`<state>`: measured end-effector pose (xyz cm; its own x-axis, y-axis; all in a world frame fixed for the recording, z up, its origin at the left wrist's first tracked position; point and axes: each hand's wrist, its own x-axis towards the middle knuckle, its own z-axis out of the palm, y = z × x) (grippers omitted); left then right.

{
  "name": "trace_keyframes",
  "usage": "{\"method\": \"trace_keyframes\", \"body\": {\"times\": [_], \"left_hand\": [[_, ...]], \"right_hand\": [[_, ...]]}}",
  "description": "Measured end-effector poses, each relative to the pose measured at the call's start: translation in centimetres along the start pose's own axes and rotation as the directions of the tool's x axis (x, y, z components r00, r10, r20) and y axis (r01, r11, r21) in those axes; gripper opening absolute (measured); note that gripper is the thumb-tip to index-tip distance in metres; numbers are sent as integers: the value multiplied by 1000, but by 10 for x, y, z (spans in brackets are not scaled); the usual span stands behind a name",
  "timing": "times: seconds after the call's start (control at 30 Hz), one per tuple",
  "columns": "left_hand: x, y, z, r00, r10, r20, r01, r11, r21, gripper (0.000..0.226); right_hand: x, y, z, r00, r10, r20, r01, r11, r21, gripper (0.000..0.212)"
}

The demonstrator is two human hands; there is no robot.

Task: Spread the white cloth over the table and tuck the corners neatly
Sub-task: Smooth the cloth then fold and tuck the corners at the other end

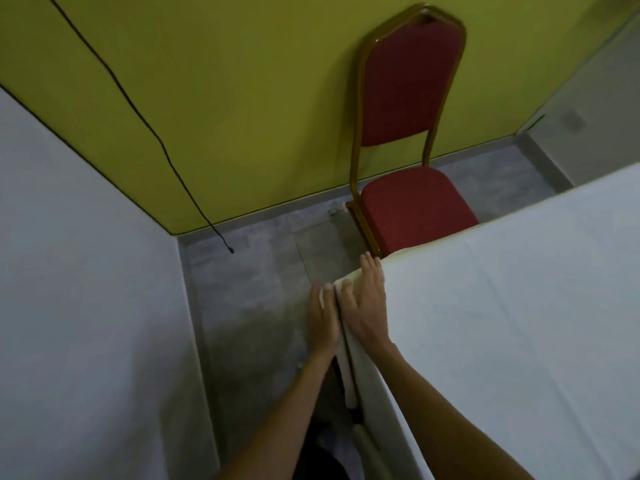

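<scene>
The white cloth (pixel 519 306) covers the table on the right, with faint fold creases across its top. At the table's near-left corner the cloth hangs down in a folded flap (pixel 349 362). My right hand (pixel 365 306) lies flat on this corner fold, fingers straight and spread, pressing it against the table's side. My left hand (pixel 322 320) is just left of it, fingers straight along the hanging edge, with the fingertips touching the cloth at the top of the fold. The table itself is hidden under the cloth.
A red padded chair (pixel 412 206) with a gold frame stands against the yellow wall behind the table's far-left corner. A black cable (pixel 166 157) hangs down the wall to the left. A grey-white wall bounds a narrow strip of grey floor (pixel 249 299) on the left.
</scene>
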<state>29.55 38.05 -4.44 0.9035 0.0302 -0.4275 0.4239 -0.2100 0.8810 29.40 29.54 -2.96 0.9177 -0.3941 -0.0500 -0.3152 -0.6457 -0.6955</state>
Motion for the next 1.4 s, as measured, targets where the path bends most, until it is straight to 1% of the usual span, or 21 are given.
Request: {"method": "trace_keyframes", "body": {"times": [0.03,0.07,0.1,0.13,0.17,0.23,0.27,0.3,0.47,0.57,0.73,0.83,0.9,0.93,0.97,1.07,1.1,1.13,1.27,1.33,1.4], "left_hand": [[13,14,4,991,128,27,-130,981,143,78],[27,32,11,956,277,101,-294,914,280,69],[36,48,22,897,379,229,-442,801,405,61],[46,53,31,820,426,383,-572,653,497,56],[47,55,43,732,406,548,-680,485,549,54],[49,45,63,521,315,793,-852,135,506,55],[51,41,66,449,274,851,-887,18,462,58],[55,37,68,421,245,873,-897,-32,441,61],[59,36,73,458,161,874,-880,-59,472,73],[57,40,73,471,138,871,-876,-44,481,74],[59,40,74,476,119,871,-875,-27,483,75],[54,42,75,478,120,870,-875,-23,484,77],[50,48,86,451,135,882,-889,-18,457,78],[47,50,99,412,144,900,-908,-18,418,76],[41,52,116,351,150,924,-934,-19,357,74],[6,51,179,91,116,989,-994,-47,97,64],[-5,47,197,11,73,997,-997,-77,17,62],[-13,44,211,-33,30,999,-994,-101,-30,61],[24,48,218,-36,-12,999,-975,-221,-38,67],[61,61,203,-26,5,1000,-966,-256,-24,71],[93,75,188,68,54,996,-965,-249,79,73]], "right_hand": [[2,2,-7,993,62,-102,-55,997,61,57],[2,10,-11,975,116,-189,-112,993,33,55],[3,19,-18,960,167,-224,-177,984,-27,55],[4,29,-19,959,187,-215,-217,968,-126,57],[4,41,-24,958,214,-190,-250,948,-195,61],[1,74,-37,951,262,-166,-304,895,-325,63],[-4,86,-42,952,264,-157,-304,878,-370,63],[-9,96,-47,951,271,-149,-309,867,-392,64],[-35,127,-75,903,363,-229,-427,808,-406,71],[-62,150,-96,834,457,-309,-548,755,-360,72],[-121,194,-136,668,618,-416,-739,618,-268,76],[-148,209,-153,542,695,-473,-833,519,-192,78],[-146,209,-159,461,734,-499,-873,475,-107,78],[-138,205,-161,453,730,-511,-873,480,-88,77],[-125,200,-160,480,704,-523,-855,509,-100,74],[-78,184,-141,645,592,-483,-740,640,-205,65],[-67,181,-135,670,584,-458,-721,659,-214,63],[-64,181,-131,679,591,-436,-717,661,-220,63],[-108,208,-141,675,592,-440,-732,612,-300,70],[-149,226,-156,610,633,-478,-788,549,-278,73],[-188,239,-170,500,696,-516,-862,458,-217,76]]}}
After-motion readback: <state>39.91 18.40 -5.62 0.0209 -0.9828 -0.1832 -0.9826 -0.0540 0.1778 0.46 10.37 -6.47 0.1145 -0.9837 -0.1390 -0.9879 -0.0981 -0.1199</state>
